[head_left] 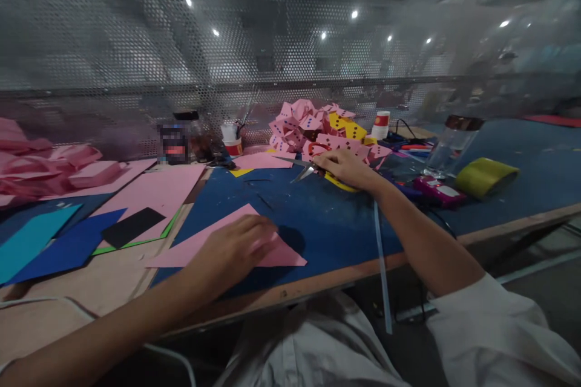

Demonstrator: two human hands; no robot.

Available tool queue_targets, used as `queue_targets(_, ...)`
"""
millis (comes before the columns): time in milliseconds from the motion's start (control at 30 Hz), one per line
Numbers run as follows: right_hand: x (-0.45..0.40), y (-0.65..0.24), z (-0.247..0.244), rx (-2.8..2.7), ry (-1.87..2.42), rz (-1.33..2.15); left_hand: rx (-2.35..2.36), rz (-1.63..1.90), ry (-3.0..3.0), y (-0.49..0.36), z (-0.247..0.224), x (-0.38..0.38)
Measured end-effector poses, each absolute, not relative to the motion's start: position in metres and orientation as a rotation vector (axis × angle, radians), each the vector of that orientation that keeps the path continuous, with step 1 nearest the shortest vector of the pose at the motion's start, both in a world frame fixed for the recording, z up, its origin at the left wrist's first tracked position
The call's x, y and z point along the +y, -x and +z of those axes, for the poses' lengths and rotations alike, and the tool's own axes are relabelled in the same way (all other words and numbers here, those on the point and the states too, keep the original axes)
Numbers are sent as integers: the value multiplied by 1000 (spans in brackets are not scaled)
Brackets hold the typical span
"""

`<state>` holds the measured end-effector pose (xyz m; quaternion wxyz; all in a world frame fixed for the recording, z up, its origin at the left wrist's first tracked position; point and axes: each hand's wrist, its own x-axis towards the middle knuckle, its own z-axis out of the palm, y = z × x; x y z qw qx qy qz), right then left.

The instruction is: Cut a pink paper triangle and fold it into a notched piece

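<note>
My left hand [238, 242] is at the front of the blue work surface, its fingers curled over a pink sheet of paper [213, 239] with a pointed top. The fingertips seem to pinch the paper, though they are partly hidden. Farther back, my right hand [340, 166] is closed around a pair of scissors [305, 170]. Their blades are spread and point left, and an orange-red handle loop shows above my fingers. Just beyond that hand rises a heap of folded pink paper shapes [295, 124] with dark dots. A yellow dotted piece [347, 127] lies among them.
Pink folded pieces [54, 163] pile up at the left, behind blue sheets [68, 248] and a black card [134, 227]. At right stand a clear jar [451, 148] and a yellow tape roll [488, 177]. A clear strip [381, 266] hangs over the front edge. Perforated metal panels [272, 42] close the back.
</note>
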<state>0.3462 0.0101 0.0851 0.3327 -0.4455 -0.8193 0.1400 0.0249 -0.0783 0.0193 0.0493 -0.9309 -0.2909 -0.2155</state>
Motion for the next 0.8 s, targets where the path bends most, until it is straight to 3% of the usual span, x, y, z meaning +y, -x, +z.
queue_targets(300,9,-341,81,-2184,1184,391,-1351,-214,2597,34,-21,-23)
queue_targets(800,4,-332,78,-2229,1243,461,-1303,-557,2687,22,-4,-46)
